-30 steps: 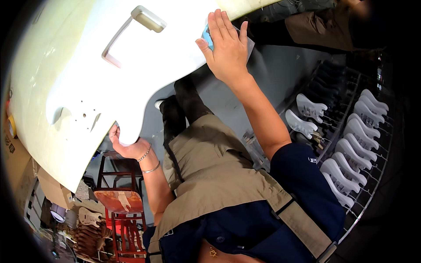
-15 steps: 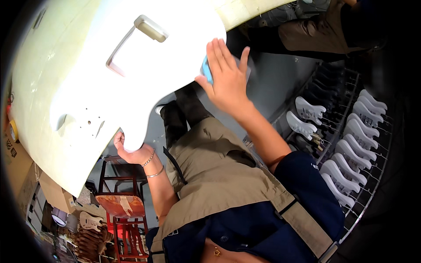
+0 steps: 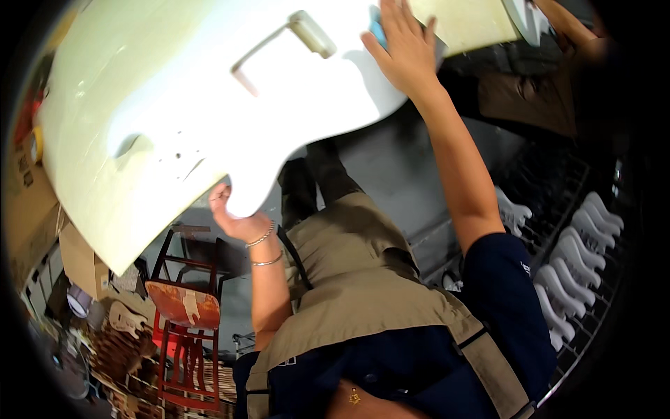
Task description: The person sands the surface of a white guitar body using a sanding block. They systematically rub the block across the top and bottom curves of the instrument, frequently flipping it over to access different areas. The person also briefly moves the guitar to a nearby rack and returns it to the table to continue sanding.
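guitar body long axis lower-left to upper-right | left hand grips edge | right hand presses blue pad

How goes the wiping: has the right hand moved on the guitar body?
Yes: the right hand slid back up the guitar body, level with its cavity.

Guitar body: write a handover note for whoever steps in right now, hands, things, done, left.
Left hand: grips the lower edge of the cream guitar body, propping it up tilted.
Right hand: flat on the body's face, pressing a blue pad near the upper edge.
Around: red stool lower left, a rack of white guitar bodies at right.
Done: cannot tell how much surface is rubbed.
Left: probably the rest of the face.
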### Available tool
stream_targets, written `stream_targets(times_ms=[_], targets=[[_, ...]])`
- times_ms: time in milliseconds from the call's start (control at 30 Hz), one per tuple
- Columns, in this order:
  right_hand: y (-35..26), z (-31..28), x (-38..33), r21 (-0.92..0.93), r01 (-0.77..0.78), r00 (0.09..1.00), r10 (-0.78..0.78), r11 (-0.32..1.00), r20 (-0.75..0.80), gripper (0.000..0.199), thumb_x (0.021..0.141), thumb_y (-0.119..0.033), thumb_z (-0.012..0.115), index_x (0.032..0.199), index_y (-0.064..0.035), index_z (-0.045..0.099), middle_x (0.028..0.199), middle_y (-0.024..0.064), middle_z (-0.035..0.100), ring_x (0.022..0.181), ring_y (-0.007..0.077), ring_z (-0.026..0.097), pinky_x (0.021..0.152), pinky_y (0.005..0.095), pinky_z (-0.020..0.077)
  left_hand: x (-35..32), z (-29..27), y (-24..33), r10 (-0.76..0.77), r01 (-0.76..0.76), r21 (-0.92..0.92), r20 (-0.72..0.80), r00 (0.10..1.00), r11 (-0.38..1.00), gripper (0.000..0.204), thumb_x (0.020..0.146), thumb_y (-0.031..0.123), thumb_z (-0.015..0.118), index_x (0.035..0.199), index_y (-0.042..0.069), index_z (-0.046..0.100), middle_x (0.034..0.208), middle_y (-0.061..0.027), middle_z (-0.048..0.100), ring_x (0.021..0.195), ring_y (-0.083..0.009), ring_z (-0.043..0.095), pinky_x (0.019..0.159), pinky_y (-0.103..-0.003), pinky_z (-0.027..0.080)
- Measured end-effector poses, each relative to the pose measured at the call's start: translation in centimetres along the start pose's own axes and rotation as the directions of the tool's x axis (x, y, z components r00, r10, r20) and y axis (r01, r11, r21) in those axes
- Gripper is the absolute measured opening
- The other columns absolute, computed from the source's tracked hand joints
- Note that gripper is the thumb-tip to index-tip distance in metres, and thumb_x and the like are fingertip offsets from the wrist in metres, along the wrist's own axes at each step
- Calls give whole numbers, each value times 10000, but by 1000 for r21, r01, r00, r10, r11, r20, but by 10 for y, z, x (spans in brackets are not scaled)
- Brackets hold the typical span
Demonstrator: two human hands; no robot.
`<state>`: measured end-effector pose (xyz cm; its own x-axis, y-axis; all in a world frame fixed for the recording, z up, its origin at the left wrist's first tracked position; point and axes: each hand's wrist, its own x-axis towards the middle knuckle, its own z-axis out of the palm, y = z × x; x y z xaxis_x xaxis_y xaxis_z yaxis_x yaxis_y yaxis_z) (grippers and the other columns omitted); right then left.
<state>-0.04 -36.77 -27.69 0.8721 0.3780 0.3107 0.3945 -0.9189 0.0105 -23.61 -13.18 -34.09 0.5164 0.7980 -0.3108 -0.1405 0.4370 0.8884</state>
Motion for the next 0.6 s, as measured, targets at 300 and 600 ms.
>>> stream_targets(times_ms=[300, 600], targets=[[-196, -41, -46, 570, 364, 827, -537, 736, 166, 843, 734, -556, 627, 1384, -66, 407, 1454, 109, 376, 1376, 224, 291, 1124, 447, 193, -5, 0, 0, -58, 54, -86, -36, 998, 995, 305, 903, 251, 392, 992, -16, 509, 837, -96, 538, 806, -197, 558, 768, -319, 469], [-10, 43, 88, 140, 190, 982, -188, 972, -27, 691, 912, -472, 460, 1439, -54, 308, 1489, 119, 325, 1398, 250, 258, 1131, 495, 148, -7, 5, -4, -4, 0, -89, -52, 999, 996, 326, 901, 253, 378, 1024, -16, 513, 781, -112, 571, 761, -191, 580, 744, -306, 458]])
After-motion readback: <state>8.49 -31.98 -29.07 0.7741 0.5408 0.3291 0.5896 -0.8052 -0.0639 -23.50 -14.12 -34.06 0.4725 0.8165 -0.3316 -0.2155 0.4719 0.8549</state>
